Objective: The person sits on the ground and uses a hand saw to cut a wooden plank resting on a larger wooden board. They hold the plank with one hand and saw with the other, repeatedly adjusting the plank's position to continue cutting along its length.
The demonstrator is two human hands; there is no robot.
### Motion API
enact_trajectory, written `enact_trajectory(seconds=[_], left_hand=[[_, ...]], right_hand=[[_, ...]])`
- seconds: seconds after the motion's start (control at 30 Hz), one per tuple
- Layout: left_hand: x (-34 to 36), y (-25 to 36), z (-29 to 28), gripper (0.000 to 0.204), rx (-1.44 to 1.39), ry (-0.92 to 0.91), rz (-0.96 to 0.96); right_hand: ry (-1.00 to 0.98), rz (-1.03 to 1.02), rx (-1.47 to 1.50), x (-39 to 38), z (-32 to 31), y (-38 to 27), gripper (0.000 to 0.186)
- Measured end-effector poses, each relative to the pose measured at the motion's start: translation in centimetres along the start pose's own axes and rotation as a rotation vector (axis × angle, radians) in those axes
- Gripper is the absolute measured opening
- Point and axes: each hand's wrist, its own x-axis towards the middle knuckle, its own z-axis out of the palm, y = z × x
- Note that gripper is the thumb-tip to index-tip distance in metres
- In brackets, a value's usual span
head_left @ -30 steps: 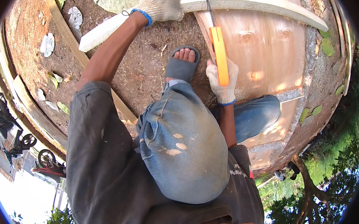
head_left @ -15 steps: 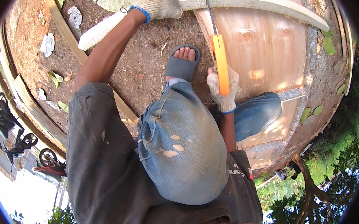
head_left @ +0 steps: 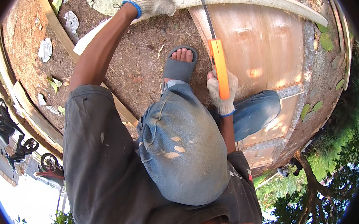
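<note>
My gloved left hand (head_left: 154,0) presses round a long pale wooden strip (head_left: 262,2) at the top of the view, fingers wrapped on it. My gloved right hand (head_left: 220,90) grips the orange handle of a saw (head_left: 217,62); its toothed blade lies across the strip, a little right of my left hand. The strip's right part lies over a plywood panel (head_left: 259,42). My bent knee in faded jeans fills the middle, with my sandaled foot (head_left: 180,68) on the dirt beside the panel's left edge.
A brown timber strip (head_left: 57,20) lies on leaf-strewn ground (head_left: 138,51) at left, with more boards (head_left: 30,101) beyond. Parked motorbikes (head_left: 9,129) stand at far left. A tree (head_left: 312,179) and greenery fill the lower right, near small dark shapes I cannot make out.
The saw and my right hand have moved down toward my body. My left hand, still on the strip, sits slightly higher and further left in the view.
</note>
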Motion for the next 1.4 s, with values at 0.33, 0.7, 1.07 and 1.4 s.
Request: enact_trajectory(seconds=[0.33,0.7,1.07,1.4], left_hand=[[0.0,-2.2,3.5,0.053,0.084,-0.078,0.09],[-2.1,2.6,1.9,0.051,0.139,-0.019,-0.102],[-0.8,2.1,-3.2,0.041,0.242,0.147,-0.283],[-0.9,2.2,-2.7,0.04,0.191,0.164,-0.307]], right_hand=[[-0.023,0.02,0.094,-0.5,1.9,-2.7,0.012],[0.04,-0.125,0.007,0.8,3.2,0.9,0.01],[0.114,-0.18,0.141,6.4,6.5,0.5,0.017],[-0.028,-0.057,-0.092,-5.5,1.3,-0.8,0.01]])
